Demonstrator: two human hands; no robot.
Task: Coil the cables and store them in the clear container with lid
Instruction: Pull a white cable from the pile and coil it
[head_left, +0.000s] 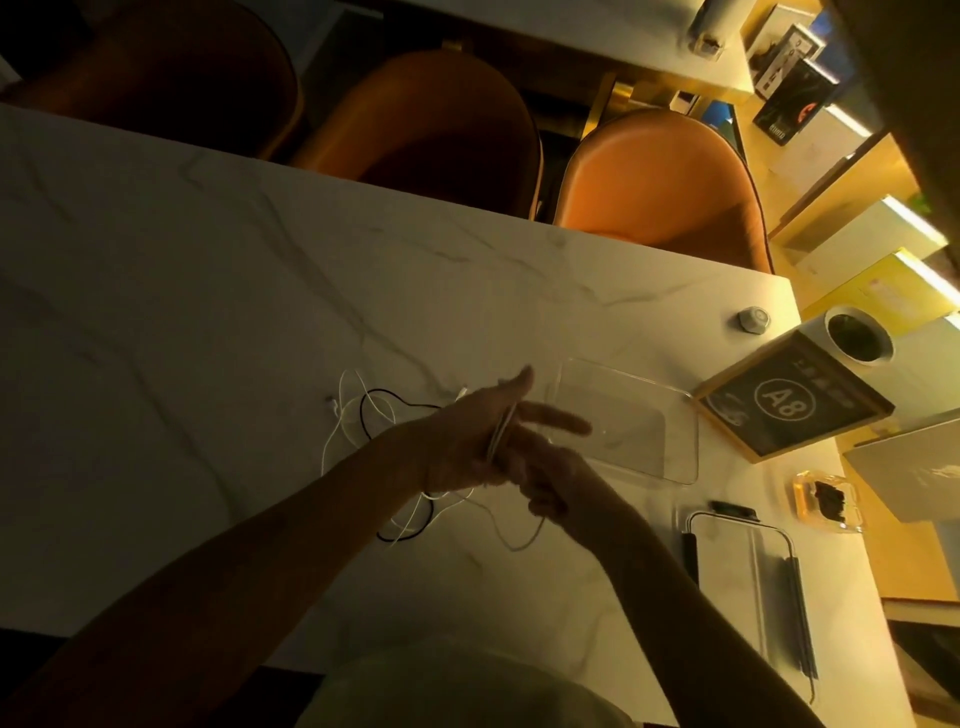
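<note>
White cable (500, 434): several turns are wound across the left palm near the frame centre; the rest trails down to the table in loose loops below and left of the hands.
Black cable (387, 402): lies loose on the table, tangled among the white loops just left of the left wrist, with another bend lower, under the forearm.
Left hand (478, 436): forearm comes in from the lower left; the hand is held flat and spread, thumb pointing up the frame, fingers stretched right toward the container. It is not clenched; the white turns sit around it.
Right hand (550, 480): forearm comes in from the lower right; the hand sits just under and against the left hand, fingers curled. It seems to pinch the white cable, but the dim light hides the exact contact.
Clear container (675, 410): empty, lidless, lying on the table just right of the left fingertips.
Lid (748, 566): clear with dark clips, flat on the table at lower right, apart from the container.
Table (208, 312): pale marble top filling the middle of the frame.
Sign (795, 400): dark card marked "A8", right of the container.
Chairs (660, 176): orange seats along the far edge, upper frame.
</note>
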